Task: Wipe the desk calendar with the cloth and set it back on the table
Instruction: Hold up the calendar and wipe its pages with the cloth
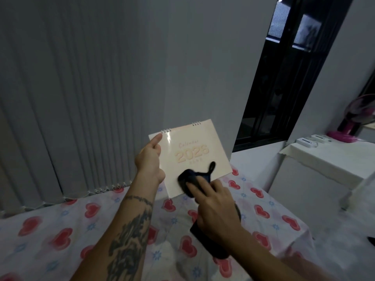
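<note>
A pale cream desk calendar with spiral rings on top and "2026" on its cover is held up above the table, tilted. My left hand grips its left edge, the index finger stretched up toward the rings. My right hand holds a dark cloth and presses it against the cover's lower part, below the numbers. Part of the cloth hangs down under my right hand. The calendar's lower left corner is partly hidden by the cloth and my fingers.
The table below has a white cover with red hearts and blue flowers. Grey vertical blinds hang behind it. To the right are a dark window, a white side table with small white devices, and a pink fan.
</note>
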`<state>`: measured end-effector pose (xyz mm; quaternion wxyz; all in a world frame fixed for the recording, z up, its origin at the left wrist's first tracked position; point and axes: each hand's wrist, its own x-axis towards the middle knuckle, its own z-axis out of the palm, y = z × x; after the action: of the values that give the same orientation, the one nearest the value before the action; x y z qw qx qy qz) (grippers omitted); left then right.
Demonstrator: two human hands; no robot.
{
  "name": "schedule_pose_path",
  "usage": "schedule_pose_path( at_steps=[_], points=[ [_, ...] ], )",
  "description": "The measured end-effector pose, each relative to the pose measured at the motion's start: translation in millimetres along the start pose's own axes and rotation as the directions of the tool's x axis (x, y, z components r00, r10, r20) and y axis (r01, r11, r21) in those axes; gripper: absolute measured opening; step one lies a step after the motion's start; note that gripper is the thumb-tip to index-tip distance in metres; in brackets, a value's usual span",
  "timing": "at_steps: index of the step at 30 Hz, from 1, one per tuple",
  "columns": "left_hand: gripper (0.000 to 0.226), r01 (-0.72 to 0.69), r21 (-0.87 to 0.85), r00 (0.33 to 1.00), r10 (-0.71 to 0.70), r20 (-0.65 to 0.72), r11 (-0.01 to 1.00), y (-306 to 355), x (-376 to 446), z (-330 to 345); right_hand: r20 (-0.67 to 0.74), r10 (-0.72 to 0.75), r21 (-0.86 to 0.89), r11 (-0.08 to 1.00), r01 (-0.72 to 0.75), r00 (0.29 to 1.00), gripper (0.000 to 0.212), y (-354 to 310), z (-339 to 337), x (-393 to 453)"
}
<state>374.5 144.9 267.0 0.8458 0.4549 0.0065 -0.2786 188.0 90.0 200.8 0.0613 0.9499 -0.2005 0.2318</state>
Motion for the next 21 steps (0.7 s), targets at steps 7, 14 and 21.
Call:
schedule_pose_path(
  at_steps=[7,14,21],
  points=[
    [0.033,-0.043,0.041,0.998,0.041,0.048,0.998,1,2,-8,0.006,0.139,-0.064,0.988,-0.139,0.99,0.062,29,-5,17],
    [0.046,-0.176,0.154,0.984,0.169,0.054,0.972,-9,-3,-6,-0.001,0.212,-0.048,0.976,-0.212,0.977,0.063,14,-7,29],
    [0.044,-0.257,0.202,0.959,0.224,0.173,0.945,-34,-10,-2,-0.06,0.146,0.023,0.989,-0.145,0.987,0.059,0,-6,60]
  ],
)
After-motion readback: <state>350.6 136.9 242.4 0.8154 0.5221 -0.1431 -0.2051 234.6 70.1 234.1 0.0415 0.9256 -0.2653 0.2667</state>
